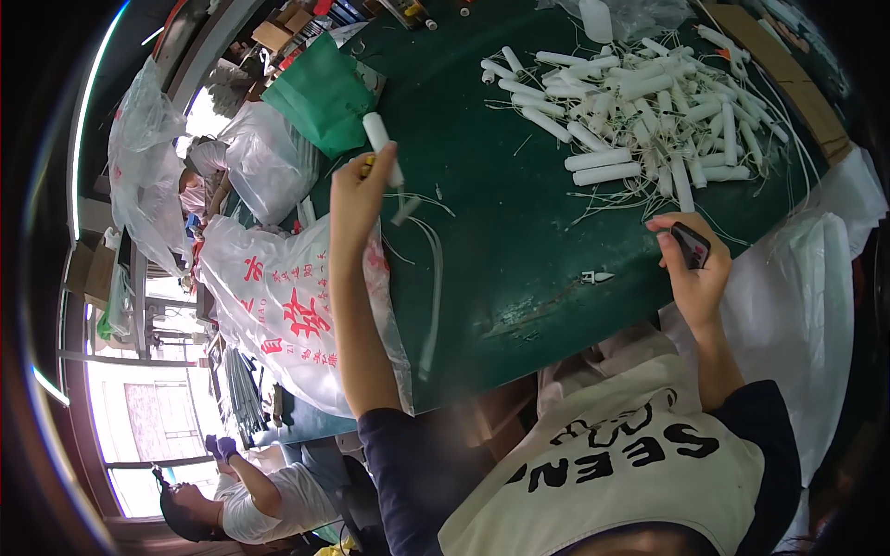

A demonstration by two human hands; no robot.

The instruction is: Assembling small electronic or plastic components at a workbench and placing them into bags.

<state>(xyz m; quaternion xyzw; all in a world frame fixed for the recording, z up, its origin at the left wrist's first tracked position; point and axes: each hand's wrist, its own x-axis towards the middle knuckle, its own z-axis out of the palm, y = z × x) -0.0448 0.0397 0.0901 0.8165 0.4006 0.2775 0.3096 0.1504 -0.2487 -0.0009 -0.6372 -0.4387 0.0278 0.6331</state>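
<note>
My left hand [354,199], at the left of the green table, is closed round a white cylinder [376,134] with thin wires by its lower end. A small yellow and dark thing [368,165] shows between those fingers; its kind I cannot make out. My right hand [697,273] is closed on a black hand-sized object [691,246], mostly covered by the palm and fingers. Its fingertips are near the lower end of a white cylinder [683,185] at the front of a pile of wired white cylinders [640,102]; whether they touch is unclear.
A small pointed metal piece [597,277] lies on the green table [482,222]. A clear strip [433,306] lies by a white plastic bag with red print [269,306]. A green bag [320,93] stands beyond my left hand. Another person [260,500] works at the lower left.
</note>
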